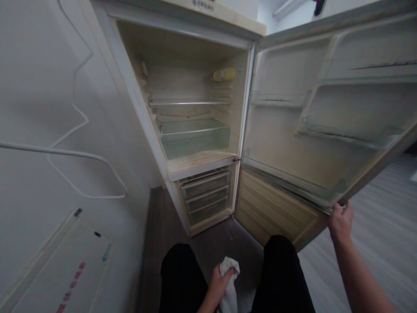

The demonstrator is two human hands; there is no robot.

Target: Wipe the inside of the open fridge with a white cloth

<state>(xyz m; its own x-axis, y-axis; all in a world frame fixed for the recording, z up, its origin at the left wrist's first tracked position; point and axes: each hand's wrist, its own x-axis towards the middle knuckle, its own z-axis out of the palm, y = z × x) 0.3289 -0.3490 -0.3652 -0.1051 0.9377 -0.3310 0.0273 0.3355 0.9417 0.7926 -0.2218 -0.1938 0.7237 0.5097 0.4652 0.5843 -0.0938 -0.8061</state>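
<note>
My left hand (pixel 219 284) is closed around a white cloth (pixel 230 287), held low between my knees. Out to the right, my right hand (pixel 340 221) grips the lower corner of the upper refrigerator door (pixel 280 130), with the fingertips partly hidden behind its edge. That door stands wide open, as does the ribbed freezer door (pixel 270 204) below it. Inside the refrigerator (pixel 182 78) are a glass shelf (pixel 192 103), a clear greenish drawer (pixel 195 141) and a yellow bottle (pixel 224 74) lying on its side near the top right.
Clear freezer drawers (pixel 206 198) sit in the lower compartment. White cables (pixel 81 152) hang along the left wall, above a white panel with red lettering (pixel 61 265). Grey wood-look floor (pixel 378 217) runs under both doors, and my black-clad knees (pixel 282 269) are in front.
</note>
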